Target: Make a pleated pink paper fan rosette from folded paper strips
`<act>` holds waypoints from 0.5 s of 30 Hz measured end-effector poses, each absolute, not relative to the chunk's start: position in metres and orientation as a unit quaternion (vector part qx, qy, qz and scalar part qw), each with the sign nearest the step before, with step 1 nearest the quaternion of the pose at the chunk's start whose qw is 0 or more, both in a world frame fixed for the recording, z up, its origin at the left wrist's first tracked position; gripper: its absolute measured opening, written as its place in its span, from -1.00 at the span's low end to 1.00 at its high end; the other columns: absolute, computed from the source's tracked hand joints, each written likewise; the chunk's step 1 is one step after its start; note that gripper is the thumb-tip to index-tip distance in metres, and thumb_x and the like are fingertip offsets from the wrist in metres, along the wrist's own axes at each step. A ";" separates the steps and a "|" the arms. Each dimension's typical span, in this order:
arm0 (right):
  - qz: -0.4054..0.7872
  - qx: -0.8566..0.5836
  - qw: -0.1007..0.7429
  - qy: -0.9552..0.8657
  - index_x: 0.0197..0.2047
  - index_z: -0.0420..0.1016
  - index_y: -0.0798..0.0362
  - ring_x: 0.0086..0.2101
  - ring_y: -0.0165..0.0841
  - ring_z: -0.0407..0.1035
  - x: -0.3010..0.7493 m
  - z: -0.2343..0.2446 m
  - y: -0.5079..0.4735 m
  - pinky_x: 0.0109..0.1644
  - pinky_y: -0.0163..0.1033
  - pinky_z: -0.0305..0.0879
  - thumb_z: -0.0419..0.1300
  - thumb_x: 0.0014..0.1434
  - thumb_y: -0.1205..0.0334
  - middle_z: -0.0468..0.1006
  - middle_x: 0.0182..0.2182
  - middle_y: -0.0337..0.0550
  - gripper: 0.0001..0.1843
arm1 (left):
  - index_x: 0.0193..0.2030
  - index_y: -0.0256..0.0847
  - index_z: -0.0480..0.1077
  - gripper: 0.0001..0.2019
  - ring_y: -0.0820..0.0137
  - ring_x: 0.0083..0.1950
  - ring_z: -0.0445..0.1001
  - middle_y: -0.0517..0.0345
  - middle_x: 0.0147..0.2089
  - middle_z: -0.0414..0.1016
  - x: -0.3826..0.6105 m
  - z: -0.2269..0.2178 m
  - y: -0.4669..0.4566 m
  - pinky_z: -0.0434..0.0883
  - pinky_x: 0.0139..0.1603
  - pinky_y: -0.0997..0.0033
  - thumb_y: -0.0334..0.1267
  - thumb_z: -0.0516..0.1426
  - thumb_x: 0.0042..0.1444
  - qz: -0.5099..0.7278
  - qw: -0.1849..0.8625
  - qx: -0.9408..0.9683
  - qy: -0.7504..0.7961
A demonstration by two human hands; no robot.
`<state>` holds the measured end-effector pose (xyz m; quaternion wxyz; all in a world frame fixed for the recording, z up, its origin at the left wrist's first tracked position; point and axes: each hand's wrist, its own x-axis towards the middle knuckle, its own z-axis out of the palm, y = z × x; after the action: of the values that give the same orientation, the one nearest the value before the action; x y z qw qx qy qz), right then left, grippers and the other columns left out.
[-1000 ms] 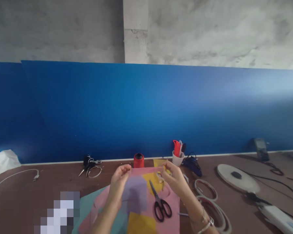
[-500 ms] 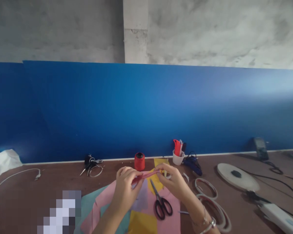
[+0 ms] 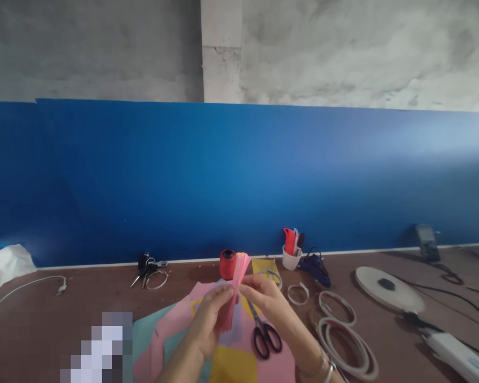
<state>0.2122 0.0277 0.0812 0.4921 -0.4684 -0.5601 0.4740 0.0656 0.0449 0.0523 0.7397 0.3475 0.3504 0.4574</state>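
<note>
A strip of pleated pink paper (image 3: 239, 274) stands upright between my two hands, its folds slightly fanned at the top. My left hand (image 3: 211, 314) pinches it from the left, fingers partly behind the paper. From the right, my right hand (image 3: 265, 295) grips the same paper near its middle with thumb and fingers. Black-handled scissors (image 3: 265, 338) lie just below my right hand, blades pointing away. Beneath everything are sheets of pink paper (image 3: 277, 367), yellow paper (image 3: 233, 364) and teal paper (image 3: 175, 354).
Behind the hands stands a red spool (image 3: 227, 264). A white cup (image 3: 291, 259) holds pens and a red tool. Coiled white strips (image 3: 353, 351), a white reel (image 3: 387, 287) and a power strip (image 3: 461, 354) lie right; keys (image 3: 146, 266) lie left.
The pleated pink paper has turned from lying sideways to standing upright. My hands have come closer together around its middle, and my right hand has moved lower.
</note>
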 end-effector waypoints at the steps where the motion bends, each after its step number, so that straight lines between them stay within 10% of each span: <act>1: 0.484 -0.464 0.504 -0.545 -0.32 0.54 0.15 -0.34 -0.27 0.43 0.209 0.081 0.027 -0.21 -0.22 0.31 0.23 -0.01 -0.04 0.58 -0.42 -0.12 -0.62 | -0.50 -0.28 0.42 -0.78 0.52 -0.55 0.32 0.22 -0.56 0.39 0.067 0.051 0.044 0.24 -0.55 0.57 -0.19 0.32 -0.19 0.457 0.755 0.319 0.346; 15: 0.513 -0.440 0.525 -0.516 -0.43 0.53 0.13 -0.46 -0.35 0.36 0.202 0.086 0.021 -0.35 -0.31 0.25 0.25 -0.03 -0.03 0.49 -0.56 -0.22 -0.65 | -0.46 -0.31 0.46 -0.85 0.44 -0.45 0.43 0.14 -0.51 0.46 0.068 0.047 0.043 0.41 -0.31 0.43 -0.32 0.31 -0.17 0.435 0.807 0.231 0.326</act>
<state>0.2019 0.0212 0.0862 0.5255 -0.4405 -0.5159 0.5135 0.0684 0.0429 0.0471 0.8069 0.2305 0.3264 0.4351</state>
